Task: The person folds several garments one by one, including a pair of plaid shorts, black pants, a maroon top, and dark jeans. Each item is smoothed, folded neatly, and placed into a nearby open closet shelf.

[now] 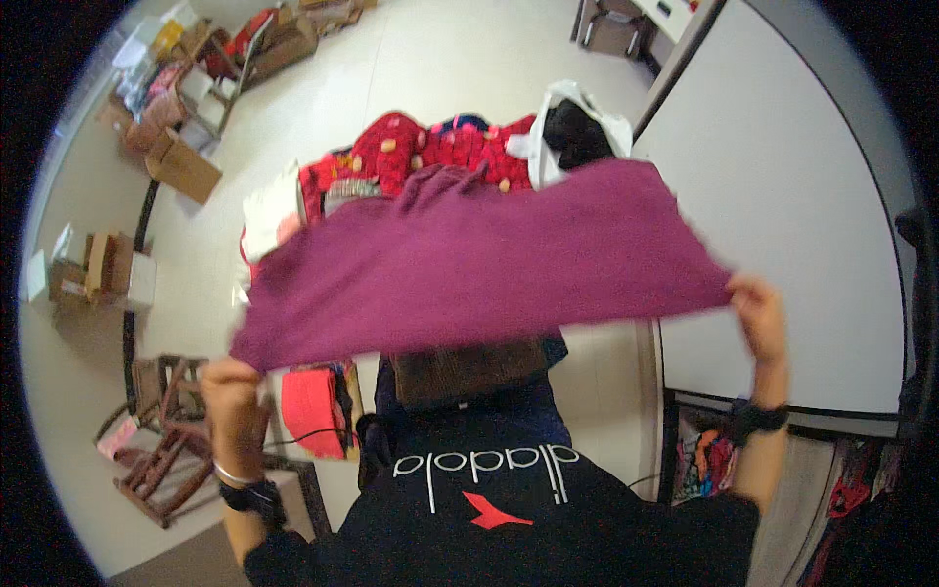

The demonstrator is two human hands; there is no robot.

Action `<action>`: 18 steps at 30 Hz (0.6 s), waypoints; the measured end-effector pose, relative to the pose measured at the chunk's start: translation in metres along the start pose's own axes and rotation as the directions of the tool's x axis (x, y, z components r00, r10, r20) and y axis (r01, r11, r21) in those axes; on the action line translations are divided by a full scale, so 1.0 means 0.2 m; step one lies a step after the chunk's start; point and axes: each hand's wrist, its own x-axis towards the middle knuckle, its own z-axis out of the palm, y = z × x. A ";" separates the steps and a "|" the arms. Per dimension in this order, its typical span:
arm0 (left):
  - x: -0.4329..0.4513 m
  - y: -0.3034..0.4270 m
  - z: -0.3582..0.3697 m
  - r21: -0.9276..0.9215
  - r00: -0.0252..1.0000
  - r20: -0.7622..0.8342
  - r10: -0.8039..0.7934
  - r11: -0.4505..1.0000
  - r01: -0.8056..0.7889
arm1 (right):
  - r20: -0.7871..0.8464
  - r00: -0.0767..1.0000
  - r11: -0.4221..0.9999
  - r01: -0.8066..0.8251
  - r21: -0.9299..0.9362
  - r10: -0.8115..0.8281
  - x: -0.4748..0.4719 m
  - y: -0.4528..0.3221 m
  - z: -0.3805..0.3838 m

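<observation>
A maroon cloth [484, 257], perhaps a garment, is stretched out wide in front of me. Its near left corner is pinched in my left hand [235, 392]. At the right, my right hand [759, 315] grips the opposite corner, a little higher in the picture. The near edge runs nearly straight between both hands, while the far side is rumpled near its middle. Beneath the cloth, a dark brown ribbed fabric [469, 378] lies over my lap. Part of a red patterned cloth [389, 150] shows beyond the maroon one, which hides the rest.
A white plastic bag [543, 154] holding black fabric sits at the far side. Cream cloth [271, 213] is at far left, coral folded cloth [312, 411] near my left arm. A white panel [777, 220] borders the right. Wooden chairs [165, 469] and cardboard boxes [180, 165] stand left.
</observation>
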 end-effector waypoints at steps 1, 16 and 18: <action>-0.16 -0.13 0.02 0.247 0.985 0.057 -0.164 0.958 0.146 | 0.004 0.990 0.984 -0.139 0.113 0.140 -0.17 0.19 0.12; 0.09 -0.14 0.34 0.386 0.970 0.218 0.104 0.904 -0.184 | 0.178 0.943 0.956 -0.259 -0.137 0.281 0.14 0.15 0.65; 0.18 -0.07 0.54 0.382 0.882 0.314 0.353 0.803 -0.457 | 0.291 0.929 0.971 -0.199 -0.129 0.229 0.31 -0.02 0.74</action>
